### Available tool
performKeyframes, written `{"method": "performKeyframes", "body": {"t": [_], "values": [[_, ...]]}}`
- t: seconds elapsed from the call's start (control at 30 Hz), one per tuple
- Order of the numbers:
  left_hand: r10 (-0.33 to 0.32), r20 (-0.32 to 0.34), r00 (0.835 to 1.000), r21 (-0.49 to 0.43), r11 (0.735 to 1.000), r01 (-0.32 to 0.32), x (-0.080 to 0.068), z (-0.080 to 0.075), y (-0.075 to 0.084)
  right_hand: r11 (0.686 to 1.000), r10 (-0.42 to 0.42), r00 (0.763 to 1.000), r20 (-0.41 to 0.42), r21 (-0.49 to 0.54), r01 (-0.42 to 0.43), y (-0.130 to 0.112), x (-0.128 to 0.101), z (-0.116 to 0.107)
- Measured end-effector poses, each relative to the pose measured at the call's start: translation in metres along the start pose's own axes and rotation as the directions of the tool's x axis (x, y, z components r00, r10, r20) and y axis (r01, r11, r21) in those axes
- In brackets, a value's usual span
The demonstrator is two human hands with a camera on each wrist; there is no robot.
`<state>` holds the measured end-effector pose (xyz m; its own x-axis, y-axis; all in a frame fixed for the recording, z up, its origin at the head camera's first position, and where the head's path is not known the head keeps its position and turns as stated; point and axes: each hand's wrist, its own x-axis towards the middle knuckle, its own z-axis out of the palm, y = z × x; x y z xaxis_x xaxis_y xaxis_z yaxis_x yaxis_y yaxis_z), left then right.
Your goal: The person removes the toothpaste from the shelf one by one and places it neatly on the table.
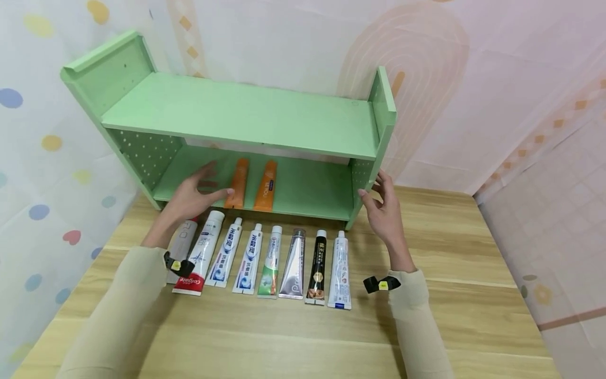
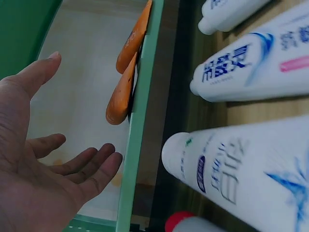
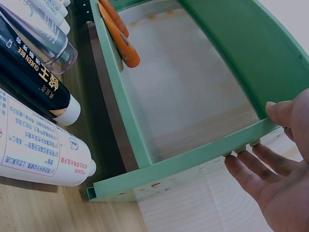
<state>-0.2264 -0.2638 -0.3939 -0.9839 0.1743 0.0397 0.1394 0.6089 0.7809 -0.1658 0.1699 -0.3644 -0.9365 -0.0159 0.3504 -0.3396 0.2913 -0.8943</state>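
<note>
The right hand [image 1: 385, 210] rests its thumb and straight fingers against the green shelf [image 1: 246, 113] side panel at 3 o'clock. The left hand [image 1: 191, 195], fingers spread and holding nothing, hovers at the lower tier just beside two orange tubes [image 1: 238, 182]. Eight tubes [image 1: 293, 266] lie in one row at 6 o'clock on the wooden table [image 1: 473, 316]; pastel patterned walls surround.

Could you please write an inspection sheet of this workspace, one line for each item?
Surface: wooden table.
Job's things: two orange tubes lying on the lower level of the green shelf; row of toothpaste tubes in front of it.
Clutter: nothing seen.
Hands: left hand open beside the orange tubes; right hand touches the shelf's right side panel.
Cables: nothing seen.
Surroundings: patterned wall covering.
</note>
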Motion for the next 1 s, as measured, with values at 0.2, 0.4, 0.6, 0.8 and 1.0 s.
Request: {"method": "performKeyframes", "body": {"t": [0.2,0.4,0.6,0.8,1.0], "values": [[-0.074,0.017,0.997,-0.066,0.995,0.075,0.018,0.001,0.003,1.0,-0.003,1.0,-0.004,-0.011,0.003,-0.002,0.001,-0.002],[-0.092,0.039,0.995,-0.108,0.99,0.095,0.035,0.009,0.002,1.0,0.0,1.0,-0.008,-0.01,0.0,-0.002,0.001,-0.004],[-0.076,0.049,0.996,-0.098,0.992,0.081,0.044,0.017,0.003,1.0,-0.001,1.0,-0.002,-0.008,0.001,0.0,-0.001,-0.003],[-0.096,0.066,0.993,-0.089,0.991,0.102,0.047,0.02,0.008,1.0,0.0,1.0,0.0,-0.004,0.0,-0.001,-0.001,-0.003],[-0.135,0.089,0.987,-0.048,0.989,0.14,0.05,0.021,0.013,1.0,-0.005,1.0,0.002,0.003,0.005,0.0,-0.001,-0.003]]}}
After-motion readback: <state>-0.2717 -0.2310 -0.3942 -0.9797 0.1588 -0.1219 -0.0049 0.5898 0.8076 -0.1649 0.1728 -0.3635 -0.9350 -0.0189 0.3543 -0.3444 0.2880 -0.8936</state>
